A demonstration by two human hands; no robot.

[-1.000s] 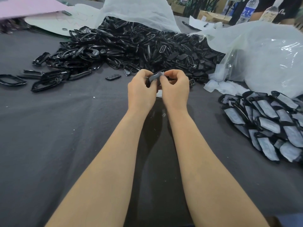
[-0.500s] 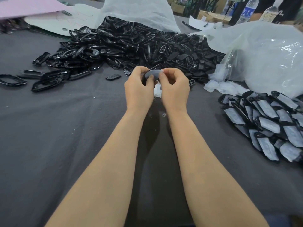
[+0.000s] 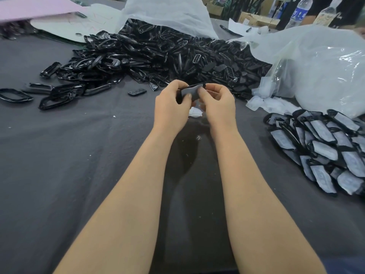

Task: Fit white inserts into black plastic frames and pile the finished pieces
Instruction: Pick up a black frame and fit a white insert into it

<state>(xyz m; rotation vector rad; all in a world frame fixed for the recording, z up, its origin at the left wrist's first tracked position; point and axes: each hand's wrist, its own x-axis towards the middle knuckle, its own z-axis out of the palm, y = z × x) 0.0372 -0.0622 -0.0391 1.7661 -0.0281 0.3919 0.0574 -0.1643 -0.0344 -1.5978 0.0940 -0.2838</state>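
Both hands — left (image 3: 170,109), right (image 3: 219,105) — still pinch the frame (image 3: 190,91), slightly wider apart.

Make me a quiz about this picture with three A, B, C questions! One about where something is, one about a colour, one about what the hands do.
1. Where does the pile of finished pieces lie? A. on the person's right B. on the person's left C. on the floor
2. What colour is the table cloth? A. red B. dark grey C. yellow
3. What are the left hand and right hand doing with the frame piece? A. pressing it flat B. dropping it C. both gripping it
Answers: 1 A: it lies on the right hand's side. 2 B: the cloth looks dark grey. 3 C: both hands curl round it.
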